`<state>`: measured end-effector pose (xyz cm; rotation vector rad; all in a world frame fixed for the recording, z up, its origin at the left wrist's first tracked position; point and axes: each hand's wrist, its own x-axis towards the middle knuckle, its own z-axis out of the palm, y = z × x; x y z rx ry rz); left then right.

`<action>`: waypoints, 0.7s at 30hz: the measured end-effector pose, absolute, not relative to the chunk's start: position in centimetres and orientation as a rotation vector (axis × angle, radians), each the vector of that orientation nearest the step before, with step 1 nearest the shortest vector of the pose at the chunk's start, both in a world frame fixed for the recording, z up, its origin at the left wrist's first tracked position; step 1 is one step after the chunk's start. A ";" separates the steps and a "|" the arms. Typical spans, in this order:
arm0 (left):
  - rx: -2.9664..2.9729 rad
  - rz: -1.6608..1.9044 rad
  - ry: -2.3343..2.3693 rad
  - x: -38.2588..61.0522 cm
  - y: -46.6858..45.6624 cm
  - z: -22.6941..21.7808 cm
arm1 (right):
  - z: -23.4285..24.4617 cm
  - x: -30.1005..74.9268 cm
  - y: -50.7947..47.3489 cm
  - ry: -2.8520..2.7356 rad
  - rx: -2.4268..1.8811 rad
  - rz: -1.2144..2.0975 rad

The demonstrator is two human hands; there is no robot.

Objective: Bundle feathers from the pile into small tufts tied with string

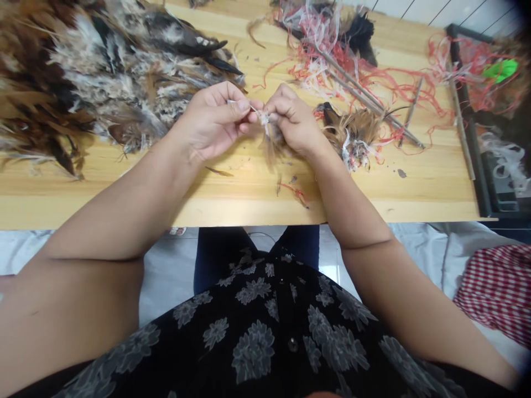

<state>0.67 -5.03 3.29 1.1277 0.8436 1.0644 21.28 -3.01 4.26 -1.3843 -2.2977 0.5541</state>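
Note:
My left hand (222, 116) pinches a thin whitish string (254, 109) between thumb and fingertips. The string runs to a small bundle of brown feathers (271, 145) with a pale, fluffy tied end. My right hand (292, 119) is closed round that bundle, and the feather tips hang down below the fingers, a little blurred. Both hands meet just above the wooden table (249, 204). Close to the right wrist lies another bunch of brown feathers (359, 132), bound with white and red string.
A big heap of brown, black and grey feathers (136, 72) covers the table's left side. Tangled red and white strings (315, 33) and thin sticks (357, 91) lie at the back right. A dark-framed tray (458, 121) at the right holds more string and a green feather (500, 71).

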 end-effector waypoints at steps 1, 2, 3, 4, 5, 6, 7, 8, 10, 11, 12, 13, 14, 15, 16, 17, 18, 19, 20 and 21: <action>1.107 1.061 0.843 0.7 -5.1 3.4 | 4.3 21.2 -3.1 -2.316 -1.367 0.549; 1.089 1.064 0.844 0.7 -5.1 3.6 | 4.4 21.2 -3.2 -2.331 -1.354 0.536; 1.076 1.066 0.845 0.7 -5.1 3.7 | 4.4 21.2 -3.3 -2.343 -1.346 0.516; 1.068 1.062 0.844 0.7 -5.2 3.8 | 4.4 21.3 -3.5 -2.352 -1.344 0.492; 1.066 1.052 0.845 0.7 -5.2 3.8 | 4.5 21.3 -3.6 -2.356 -1.346 0.466; 1.070 1.039 0.849 0.7 -5.2 3.7 | 4.5 21.3 -3.7 -2.359 -1.350 0.442; 1.077 1.020 0.855 0.7 -5.1 3.5 | 4.5 21.3 -3.8 -2.361 -1.353 0.419; 1.087 1.000 0.862 0.7 -5.0 3.3 | 4.6 21.3 -4.0 -2.362 -1.355 0.400; 1.103 0.973 0.871 0.7 -4.7 2.7 | 4.7 21.2 -4.3 -2.379 -1.359 0.381; 1.107 0.961 0.875 0.6 -4.6 2.4 | 4.8 21.2 -4.4 -2.393 -1.366 0.376; 1.108 0.951 0.878 0.6 -4.4 2.1 | 4.9 21.1 -4.6 -2.406 -1.379 0.372; 1.107 0.946 0.880 0.5 -4.2 1.9 | 5.1 21.0 -4.7 -2.414 -1.394 0.365; 1.105 0.944 0.883 0.4 -4.1 1.7 | 5.3 20.9 -4.9 -2.422 -1.410 0.356; 1.105 0.944 0.889 0.3 -4.1 1.6 | 5.5 20.8 -5.0 -2.429 -1.431 0.346; 1.107 0.945 0.899 0.3 -4.1 1.5 | 5.6 20.7 -5.2 -2.438 -1.454 0.337; 1.114 0.946 0.913 0.3 -4.2 1.5 | 5.8 20.6 -5.3 -2.450 -1.475 0.331; 1.125 0.947 0.930 0.4 -4.3 1.6 | 5.9 20.5 -5.3 -2.470 -1.493 0.331; 1.142 0.949 0.952 0.6 -4.4 1.6 | 5.9 20.5 -5.4 -2.490 -1.509 0.330; 1.164 0.956 0.975 0.7 -4.5 1.6 | 5.9 20.4 -5.4 -2.506 -1.519 0.329; 1.190 0.967 0.997 0.9 -4.6 1.7 | 5.9 20.4 -5.4 -2.518 -1.525 0.323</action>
